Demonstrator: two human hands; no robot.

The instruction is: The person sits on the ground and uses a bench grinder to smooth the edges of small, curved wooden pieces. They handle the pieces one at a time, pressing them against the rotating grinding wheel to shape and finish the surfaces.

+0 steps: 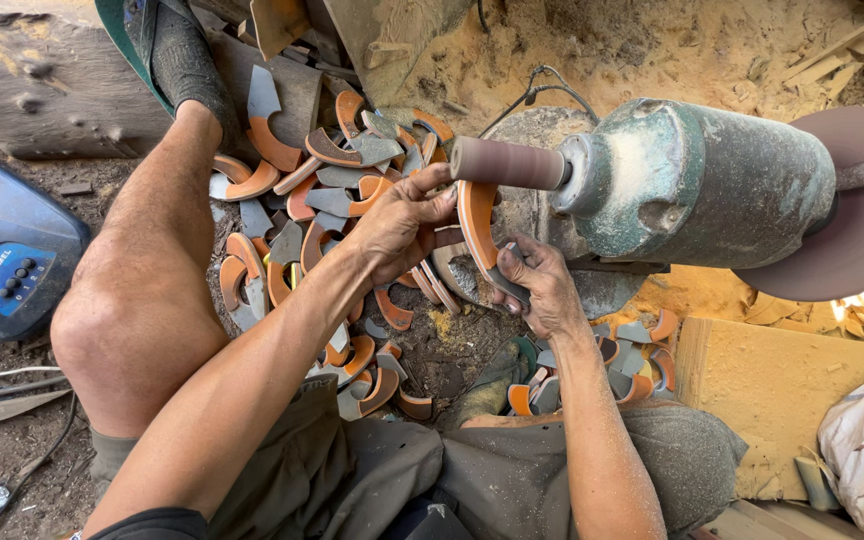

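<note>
Sanding looked to be the step in hand. At nine o'clock of the scene lay a blue plastic case (7, 262) on the dirt, and beside it the person's bare knee (132, 320). Toward the centre, a heap of curved orange-and-grey offcuts (302, 200) covered the ground. The left hand (397, 225) had its fingers closed around the upper end of a curved orange piece (476, 225), and the right hand (542, 285), at five o'clock from it, pinched the lower grey end. The piece sat just beneath the sanding drum (507, 162), touching or nearly so; which, I could not tell. At three o'clock stood the green motor housing (712, 180) with a brown disc (852, 215). The next move likely called for firm, even pressure and fingertips kept off the drum.
</note>
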